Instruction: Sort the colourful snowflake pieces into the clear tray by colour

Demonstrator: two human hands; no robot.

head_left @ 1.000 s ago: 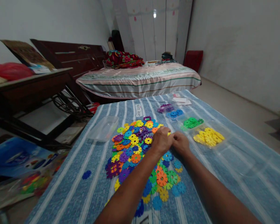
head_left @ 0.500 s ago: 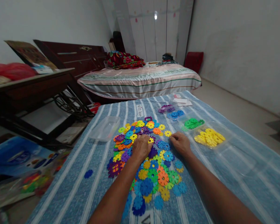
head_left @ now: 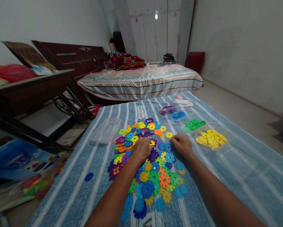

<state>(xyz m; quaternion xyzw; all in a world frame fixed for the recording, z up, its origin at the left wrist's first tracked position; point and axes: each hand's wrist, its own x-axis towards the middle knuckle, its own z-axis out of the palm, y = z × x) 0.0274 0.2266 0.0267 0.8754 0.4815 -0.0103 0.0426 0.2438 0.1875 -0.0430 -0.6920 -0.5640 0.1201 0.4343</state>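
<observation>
At the back, a tall pale wardrobe (head_left: 146, 34), and before it a bed (head_left: 141, 80) with a striped cover. In front, a cloth-covered worktop (head_left: 68, 189), blue with white stripes. Spread over its middle, a pile of flower-shaped discs (head_left: 154, 177) in blue, yellow, green, orange and purple. To the right, a row of clear containers (head_left: 223, 146) divided by colour: yellow discs (head_left: 211, 137) nearest, then green discs (head_left: 195, 125), blue discs (head_left: 178, 115) and purple discs (head_left: 167, 109). Left of the pile, a clear plastic box (head_left: 105, 130). Over the pile's middle, the left hand (head_left: 142, 148), fingers bent down and drawn narrow; cannot tell whether gripping a piece. At the pile's right edge, the right hand (head_left: 182, 144), fingers curled inward; cannot tell whether holding anything. Smallest, a yellow disc (head_left: 169, 135) just beyond the right fingertips, and a dark blue disc (head_left: 88, 176) lying alone, well left of the pile.
</observation>
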